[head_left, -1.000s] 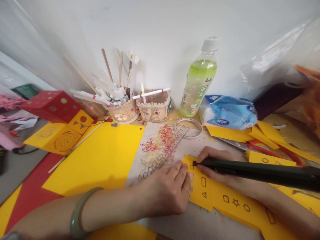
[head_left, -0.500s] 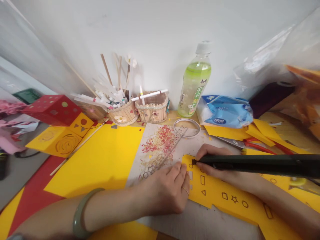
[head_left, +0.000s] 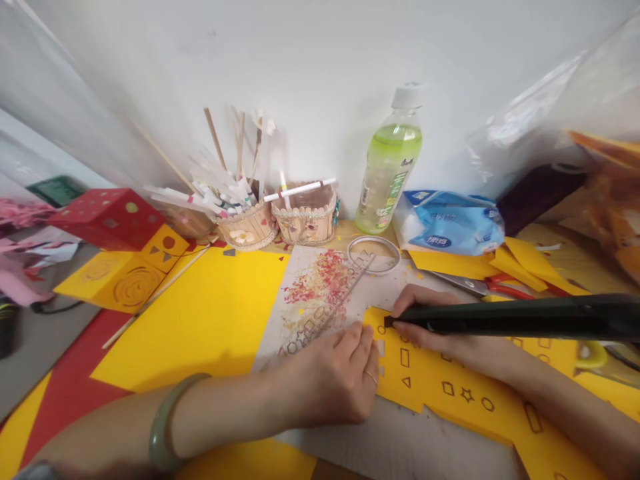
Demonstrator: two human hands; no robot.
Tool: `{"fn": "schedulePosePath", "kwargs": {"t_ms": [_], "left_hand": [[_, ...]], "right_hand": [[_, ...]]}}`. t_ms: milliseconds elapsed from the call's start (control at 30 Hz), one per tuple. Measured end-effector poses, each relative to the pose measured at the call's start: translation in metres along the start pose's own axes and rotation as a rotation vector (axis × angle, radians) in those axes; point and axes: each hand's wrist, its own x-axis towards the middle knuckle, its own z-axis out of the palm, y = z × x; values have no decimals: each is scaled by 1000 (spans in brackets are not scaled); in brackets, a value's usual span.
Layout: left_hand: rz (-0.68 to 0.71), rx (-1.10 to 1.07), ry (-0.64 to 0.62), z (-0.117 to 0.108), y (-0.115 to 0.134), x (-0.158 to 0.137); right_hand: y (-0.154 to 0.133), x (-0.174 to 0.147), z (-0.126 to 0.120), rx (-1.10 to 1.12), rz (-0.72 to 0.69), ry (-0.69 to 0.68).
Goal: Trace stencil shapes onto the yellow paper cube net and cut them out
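My right hand (head_left: 430, 320) is closed around a long, thick black tool (head_left: 510, 317), whose kind I cannot make out. Its dark tip touches a yellow card (head_left: 425, 383) next to a small drawn circle near the card's upper left corner. Outlined shapes run along the card: rectangles, a triangle, a star and a hexagon. Small rectangular openings show at its left side. My left hand (head_left: 345, 377), fingers curled together, presses on the card's left edge; its fingertips are partly hidden. Under the card lies a grey board (head_left: 400, 440) with red and yellow specks.
A clear shape stencil (head_left: 325, 317) and a tape roll (head_left: 374, 255) lie behind my hands. Red-handled scissors (head_left: 505, 285) are at the right. A drink bottle (head_left: 390, 173), a wipes pack (head_left: 450, 223) and marker baskets (head_left: 305, 217) stand along the wall. Decorated boxes (head_left: 107, 217) sit left.
The black tool's handle has tilted slightly upward at its right end, and its tip remains by the small circle. My left hand has stayed in place. The view has shifted slightly.
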Motion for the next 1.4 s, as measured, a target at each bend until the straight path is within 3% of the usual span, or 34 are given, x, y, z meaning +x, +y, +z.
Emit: {"fn": "schedulePosePath", "kwargs": {"t_ms": [367,800,933,1033,1200,1400], "left_hand": [[15,28,-6,0,-1,0],[-4,23,11,2,-1,-1],[-10,17,30,1,0,0],[-18,-23,41,2,-1,0],[-200,-303,-150,8,-10,3],[-480,-397,-323,7,-23,24]], "right_hand": [[1,-2,0,-23,-10,-54],[2,-2,0,12,0,11],[2,-3,-1,-5,1,-62],[1,-2,-1,15,10,1],[-1,-1,0,8,24,21],[-6,1,0,-31,-45,26]]}}
